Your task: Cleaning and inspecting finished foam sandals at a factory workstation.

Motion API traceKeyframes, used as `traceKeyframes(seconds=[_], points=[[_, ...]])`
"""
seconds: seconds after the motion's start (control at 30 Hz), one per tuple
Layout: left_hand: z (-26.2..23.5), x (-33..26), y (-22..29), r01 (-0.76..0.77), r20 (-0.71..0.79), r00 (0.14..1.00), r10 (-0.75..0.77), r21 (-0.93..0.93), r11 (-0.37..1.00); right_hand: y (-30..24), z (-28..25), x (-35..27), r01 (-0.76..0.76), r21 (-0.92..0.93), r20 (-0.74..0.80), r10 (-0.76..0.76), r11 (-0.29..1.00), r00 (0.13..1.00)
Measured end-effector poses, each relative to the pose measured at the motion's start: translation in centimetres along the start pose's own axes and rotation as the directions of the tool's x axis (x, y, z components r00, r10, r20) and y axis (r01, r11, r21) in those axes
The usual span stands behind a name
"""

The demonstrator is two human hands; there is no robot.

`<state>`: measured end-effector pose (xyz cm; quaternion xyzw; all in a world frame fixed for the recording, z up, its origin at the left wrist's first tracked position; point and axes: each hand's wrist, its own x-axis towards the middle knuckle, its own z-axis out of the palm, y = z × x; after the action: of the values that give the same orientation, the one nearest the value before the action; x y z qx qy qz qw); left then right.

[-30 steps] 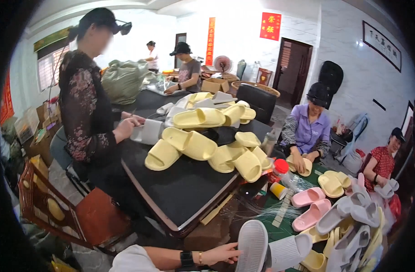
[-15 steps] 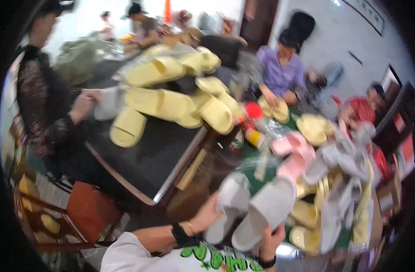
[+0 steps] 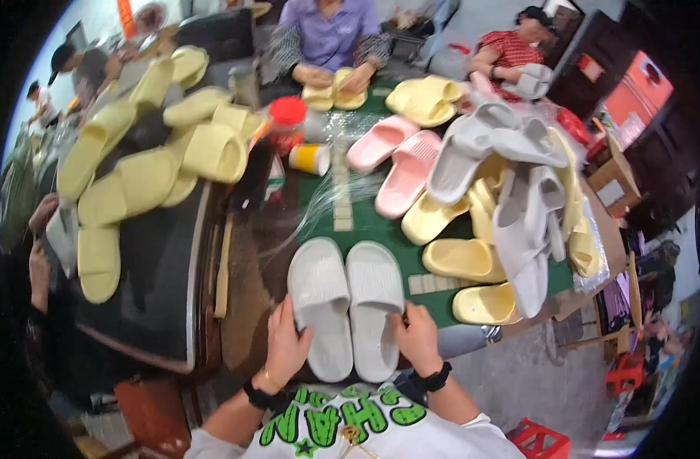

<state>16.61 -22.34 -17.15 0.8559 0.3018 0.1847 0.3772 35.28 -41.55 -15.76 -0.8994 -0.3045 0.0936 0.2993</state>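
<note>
Two pale grey slippers stand side by side in front of me, toes pointing away. My left hand [image 3: 286, 343] grips the outer edge of the left grey slipper [image 3: 320, 283], thumb toward its insole. The outer edge of the right grey slipper [image 3: 376, 279] is in my right hand [image 3: 417, 342], with some fingertips hidden beneath it. Beyond their toes, clear plastic wrap [image 3: 331, 203] lies on the green table mat [image 3: 369, 241]. A pair of pink slippers [image 3: 406, 182] rests farther off.
Grey slippers [image 3: 516, 229] and yellow slippers [image 3: 462, 258] are heaped on the right; more yellow slippers [image 3: 143, 180] cover the black table [image 3: 155, 283]. A red-lidded jar [image 3: 287, 115] stands near a yellow cup [image 3: 310, 159]. Across the table, a person in purple [image 3: 327, 34] handles yellow slippers.
My view has swung to the right. The grey slippers, tilted and apart before, now sit level and nearly touching, with a hand on each.
</note>
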Motion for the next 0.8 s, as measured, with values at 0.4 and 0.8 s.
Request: traceKeyframes(seconds=[0.4,0.8], points=[[-3.7,1.6,3.9,0.001,-0.029,1.000,-0.002,-0.027,1.000,-4.0,-3.9,0.4,0.042,0.406,-0.150,0.021,0.913,0.988],[1.2,1.2,4.7,0.367,0.629,0.771,0.106,-0.573,0.733,-11.6,-3.4,1.5,-0.049,0.927,0.164,-0.282,0.372,0.945]])
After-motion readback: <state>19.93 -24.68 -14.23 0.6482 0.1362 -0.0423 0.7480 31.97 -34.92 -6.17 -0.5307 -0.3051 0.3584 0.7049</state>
